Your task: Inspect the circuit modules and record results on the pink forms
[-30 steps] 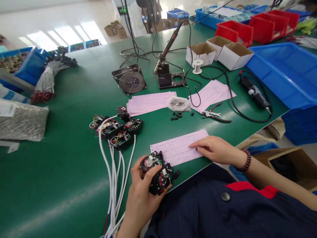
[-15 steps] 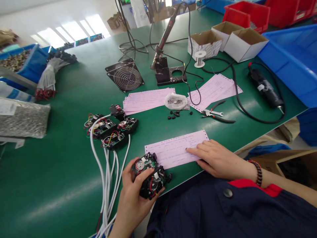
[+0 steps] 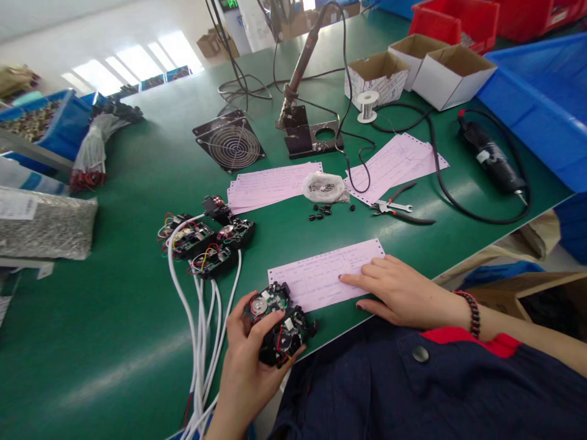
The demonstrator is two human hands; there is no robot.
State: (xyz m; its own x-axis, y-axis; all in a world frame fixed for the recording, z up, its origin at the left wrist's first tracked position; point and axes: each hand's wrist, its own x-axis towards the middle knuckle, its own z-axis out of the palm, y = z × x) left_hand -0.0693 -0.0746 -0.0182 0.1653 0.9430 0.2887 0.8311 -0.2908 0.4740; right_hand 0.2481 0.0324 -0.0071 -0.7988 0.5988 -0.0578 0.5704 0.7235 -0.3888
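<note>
Gripping hand: left hand (image 3: 251, 360), closed around two black circuit units (image 3: 269, 302), one finger laid across the top between them.
Pointing hand: right hand (image 3: 394, 288), holding nothing; index fingertip set on the writing of a pink slip (image 3: 316, 282).
Units' place: near edge of the green table (image 3: 137, 293), covering the slip's near-left corner; contact with the paper cannot be told.
Reading care: fingertip best kept just beneath the written line, leaving words uncovered.
Grip care: units best held by their housings; pressure on boards or thin wires could strain joints.
White pouch (image 3: 316, 197): many small metal pieces; loose black parts (image 3: 327, 211) just beside.
Clear bag (image 3: 46, 235): left side, packed with small silvery pieces.
Blue bin (image 3: 71, 125): far left, heaped with brass-toned parts.
Red bin (image 3: 433, 25): far right, small greyish parts, unidentifiable.
Cardboard boxes (image 3: 447, 82): three, open-topped; contents not discernible.
</note>
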